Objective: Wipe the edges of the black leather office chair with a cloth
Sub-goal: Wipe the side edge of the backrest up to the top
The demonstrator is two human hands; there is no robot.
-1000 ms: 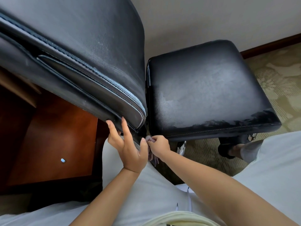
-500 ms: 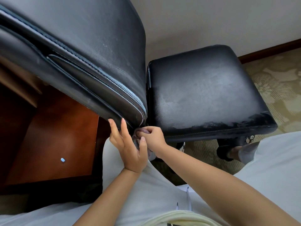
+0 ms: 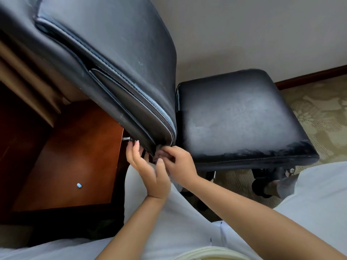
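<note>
Carpeted corner by the wall, and we're working the bottom corner of the chair backrest [image 3: 120, 59], right next to the seat cushion [image 3: 238, 117]. Our right hand [image 3: 176, 164] is pinching the cloth [image 3: 158, 150] against the piping; our left hand [image 3: 146, 166] is spread, fingers bracing the edge. We're thinking: keep following the seam slowly.

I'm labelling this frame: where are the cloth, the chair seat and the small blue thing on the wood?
cloth [image 3: 159, 154]: head view, bunched part showing above the right hand's fingers.
chair seat [image 3: 238, 117]: head view, middle of its top.
small blue thing [image 3: 79, 185]: head view, its middle.
</note>
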